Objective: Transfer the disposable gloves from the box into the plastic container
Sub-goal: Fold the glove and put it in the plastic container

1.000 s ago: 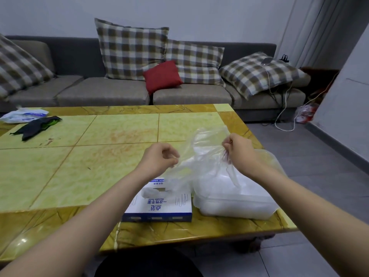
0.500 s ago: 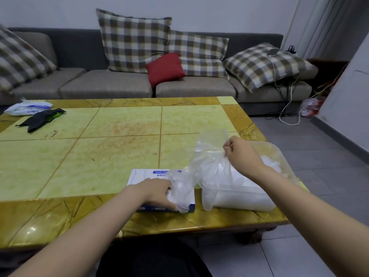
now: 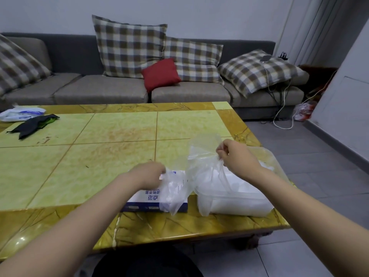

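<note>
A white and blue glove box [image 3: 146,199] lies flat near the front edge of the yellow table [image 3: 99,156]. Right of it stands a clear plastic container [image 3: 239,204] filled with white gloves. My right hand [image 3: 235,156] pinches a thin clear disposable glove [image 3: 201,156] above the container; the film hangs down over the container's left side. My left hand [image 3: 148,174] is on top of the box, fingers curled around another clear glove [image 3: 175,190] that trails over the box's right end.
A black cloth [image 3: 32,124] and a white plastic bag [image 3: 22,113] lie at the table's far left. A grey sofa [image 3: 119,90] with checked cushions stands behind the table. White cables [image 3: 279,108] trail on the floor at right.
My left hand dropped from mid-air onto the box and took hold of a glove there. My right hand stayed above the container, still pinching its glove.
</note>
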A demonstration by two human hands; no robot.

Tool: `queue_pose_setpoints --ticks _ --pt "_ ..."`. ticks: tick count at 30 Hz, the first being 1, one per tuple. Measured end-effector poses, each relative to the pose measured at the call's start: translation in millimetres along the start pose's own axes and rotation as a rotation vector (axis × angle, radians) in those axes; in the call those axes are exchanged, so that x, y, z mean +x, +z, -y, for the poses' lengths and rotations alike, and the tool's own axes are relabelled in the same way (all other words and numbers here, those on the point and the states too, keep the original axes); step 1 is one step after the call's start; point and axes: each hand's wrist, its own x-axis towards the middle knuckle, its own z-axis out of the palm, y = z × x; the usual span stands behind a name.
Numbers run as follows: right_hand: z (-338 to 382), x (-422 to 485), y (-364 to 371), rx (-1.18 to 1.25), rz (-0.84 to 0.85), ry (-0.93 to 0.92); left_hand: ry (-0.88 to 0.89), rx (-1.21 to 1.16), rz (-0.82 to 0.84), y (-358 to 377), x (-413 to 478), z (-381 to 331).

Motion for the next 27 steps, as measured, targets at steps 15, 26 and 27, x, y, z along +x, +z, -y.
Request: queue_pose_setpoints --ticks 15,26,27 --pt "26.6 -3.9 -46.8 0.184 0.117 -0.093 0.309 -0.431 -0.393 -69.8 15.3 -57.2" --pt "0.6 2.0 -61.2 0.305 0.117 -0.002 0.209 -0.421 -0.351 -81.4 25.1 -60.7" --pt "-1.2 4.3 -63.6 0.277 0.077 -0.007 0.195 -0.414 -0.333 -81.7 25.7 -61.1"
